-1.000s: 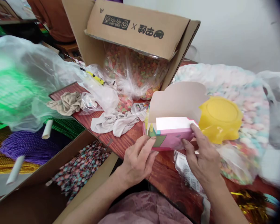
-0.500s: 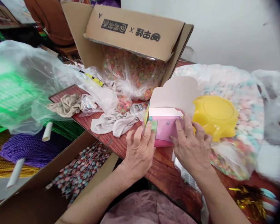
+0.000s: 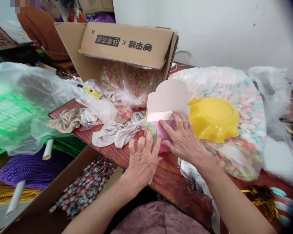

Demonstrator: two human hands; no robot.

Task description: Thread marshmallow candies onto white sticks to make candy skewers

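A small pink paper carton [image 3: 161, 134] stands on the table in front of me, its white scalloped flap [image 3: 169, 96] raised at the back. My left hand [image 3: 144, 156] is closed around the carton's lower left corner, fingers bent against the green-printed part. Across its front and right side lies my right hand [image 3: 184, 136], the thumb low on the pink face and the fingertips up at the fold of the flap. Whatever is inside the carton is hidden.
A yellow scalloped bowl [image 3: 215, 118] lies upside down on a big bag of pastel sweets [image 3: 249, 107]. Behind is a cardboard box [image 3: 127, 45] with bagged candy. Grey cloths [image 3: 112, 135] lie left; below, an open box holds beaded sticks [image 3: 85, 188]. A person [image 3: 42, 35] sits far left.
My right hand has moved left and up over the carton, from its right edge to the flap's fold. My left hand stays at the left corner. The whole view has shifted slightly.
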